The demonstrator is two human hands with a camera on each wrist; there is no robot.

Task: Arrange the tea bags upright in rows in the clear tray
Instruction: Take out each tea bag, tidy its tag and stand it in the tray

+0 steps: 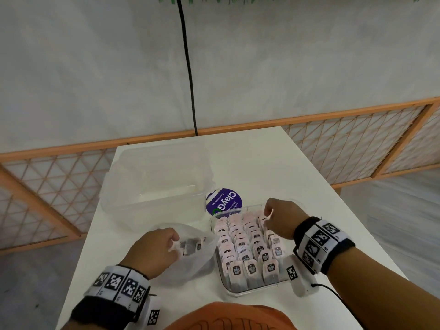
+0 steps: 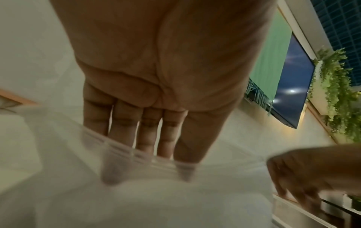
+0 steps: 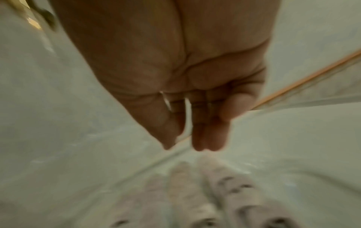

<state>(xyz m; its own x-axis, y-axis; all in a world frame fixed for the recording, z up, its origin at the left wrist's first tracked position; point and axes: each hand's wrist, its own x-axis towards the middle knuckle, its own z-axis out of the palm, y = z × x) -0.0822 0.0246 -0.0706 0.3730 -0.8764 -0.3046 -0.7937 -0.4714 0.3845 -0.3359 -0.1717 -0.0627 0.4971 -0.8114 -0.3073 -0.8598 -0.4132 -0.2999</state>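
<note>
The clear tray stands on the white table in front of me, filled with rows of upright pink tea bags. My right hand hovers over the tray's far right corner with its fingertips pointing down at the last row. In the right wrist view the right hand has thumb and fingers slightly apart with nothing between them, above blurred tea bags. My left hand grips the mouth of a translucent plastic bag left of the tray. A few tea bags show inside the bag. The bag's film covers my left fingertips.
A large clear container lies at the table's back left. A round purple label sits between it and the tray. The table ends in edges left and right, with a wooden lattice rail behind. A black cable hangs down the wall.
</note>
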